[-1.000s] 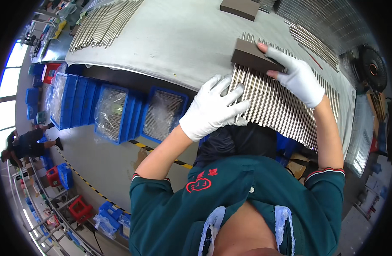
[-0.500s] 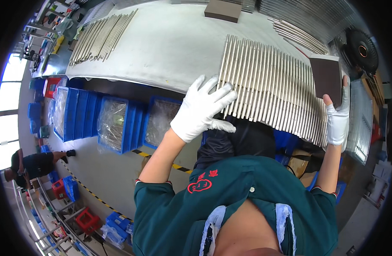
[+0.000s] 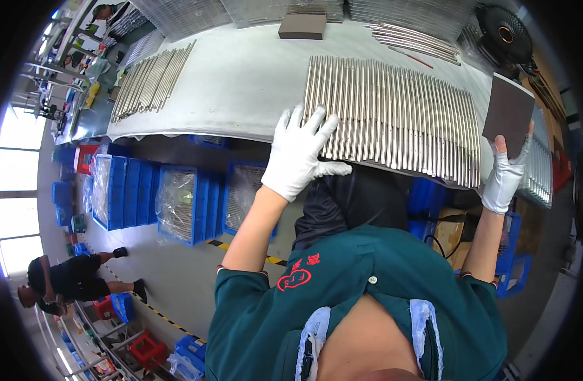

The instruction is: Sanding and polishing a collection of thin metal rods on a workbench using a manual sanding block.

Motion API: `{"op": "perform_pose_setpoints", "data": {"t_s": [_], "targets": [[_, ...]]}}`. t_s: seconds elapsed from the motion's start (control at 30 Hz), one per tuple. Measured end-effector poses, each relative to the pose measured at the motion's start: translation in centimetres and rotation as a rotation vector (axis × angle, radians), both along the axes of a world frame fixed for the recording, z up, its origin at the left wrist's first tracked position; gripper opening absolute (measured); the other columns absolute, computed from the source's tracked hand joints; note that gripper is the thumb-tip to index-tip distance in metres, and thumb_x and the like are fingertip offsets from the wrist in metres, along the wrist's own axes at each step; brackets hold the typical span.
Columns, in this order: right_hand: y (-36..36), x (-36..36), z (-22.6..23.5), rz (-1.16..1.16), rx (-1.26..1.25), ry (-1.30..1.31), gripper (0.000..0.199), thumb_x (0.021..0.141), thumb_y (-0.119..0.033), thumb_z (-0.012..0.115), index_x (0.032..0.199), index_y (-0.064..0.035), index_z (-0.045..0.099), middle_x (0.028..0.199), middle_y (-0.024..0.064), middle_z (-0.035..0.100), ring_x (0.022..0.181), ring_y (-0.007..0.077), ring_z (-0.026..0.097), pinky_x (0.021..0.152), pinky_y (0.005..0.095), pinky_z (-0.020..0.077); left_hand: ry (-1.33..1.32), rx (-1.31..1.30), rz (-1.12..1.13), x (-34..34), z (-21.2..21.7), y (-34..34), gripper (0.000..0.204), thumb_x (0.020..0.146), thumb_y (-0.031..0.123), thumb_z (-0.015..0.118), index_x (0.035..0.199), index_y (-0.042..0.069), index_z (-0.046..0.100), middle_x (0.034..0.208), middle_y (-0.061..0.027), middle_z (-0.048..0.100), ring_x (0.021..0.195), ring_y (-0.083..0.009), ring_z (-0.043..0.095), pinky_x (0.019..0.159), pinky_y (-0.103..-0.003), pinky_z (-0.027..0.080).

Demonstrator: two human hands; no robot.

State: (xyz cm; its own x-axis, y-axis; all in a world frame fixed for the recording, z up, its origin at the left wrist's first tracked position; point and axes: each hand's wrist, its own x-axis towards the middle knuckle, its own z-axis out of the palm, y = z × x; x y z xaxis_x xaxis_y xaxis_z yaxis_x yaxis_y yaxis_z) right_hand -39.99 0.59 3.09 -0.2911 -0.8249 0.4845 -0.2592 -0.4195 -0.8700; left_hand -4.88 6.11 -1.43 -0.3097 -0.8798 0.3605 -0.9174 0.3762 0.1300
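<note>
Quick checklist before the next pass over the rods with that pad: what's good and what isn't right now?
1. Left hand flat on the near ends of the metal rods: ok.
2. Right hand gripping the dark pad: ok.
3. Pad in contact with the rods: not ok, it is lifted off past their right end.
4. Rods lying parallel in one row on the table: ok.
5. Rod surface finish: cannot tell.

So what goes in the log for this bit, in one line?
left hand: flat on row of metal rods | right hand: holds dark pad off the rods | white table
</note>
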Motion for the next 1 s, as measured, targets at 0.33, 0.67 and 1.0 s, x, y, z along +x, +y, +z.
{"op": "perform_pose_setpoints", "data": {"t_s": [0.33,0.67,1.0], "targets": [[2.9,0.9,-0.3,0.025,-0.047,-0.215,0.067,0.088,-0.013,0.067,0.146,-0.0077,0.034,0.142,0.0081,0.042,0.122,0.0167,0.044,0.102,0.0296,0.0371,-0.031,-0.09,0.065,-0.8,-0.4,-0.5,0.091,0.069,0.075,0.054,0.13,0.008,0.054,0.129,-0.0242,0.052,0.116,-0.0485,0.046,0.101,-0.052,0.035],[5.5,1.2,-1.7,0.068,-0.125,-0.319,0.057,0.09,-0.009,0.065,0.142,-0.0106,0.042,0.13,0.0063,0.047,0.109,0.0174,0.051,0.087,0.0329,0.0508,0.107,-0.061,-0.012,-4.2,-1.5,7.4,0.074,0.081,0.062,0.054,0.131,0.007,0.051,0.133,-0.0188,0.051,0.127,-0.0432,0.041,0.108,-0.055,0.025],[6.3,0.3,-0.8,0.085,-0.153,-0.337,0.063,0.09,-0.011,0.065,0.145,-0.0087,0.034,0.138,0.0056,0.042,0.124,0.0184,0.042,0.103,0.0361,0.0371,0.52,0.045,-0.087,-5.2,-4.9,12.2,0.044,0.083,0.007,0.059,0.127,0.008,0.055,0.11,-0.0186,0.063,0.107,-0.0356,0.058,0.094,-0.043,0.045]]}}
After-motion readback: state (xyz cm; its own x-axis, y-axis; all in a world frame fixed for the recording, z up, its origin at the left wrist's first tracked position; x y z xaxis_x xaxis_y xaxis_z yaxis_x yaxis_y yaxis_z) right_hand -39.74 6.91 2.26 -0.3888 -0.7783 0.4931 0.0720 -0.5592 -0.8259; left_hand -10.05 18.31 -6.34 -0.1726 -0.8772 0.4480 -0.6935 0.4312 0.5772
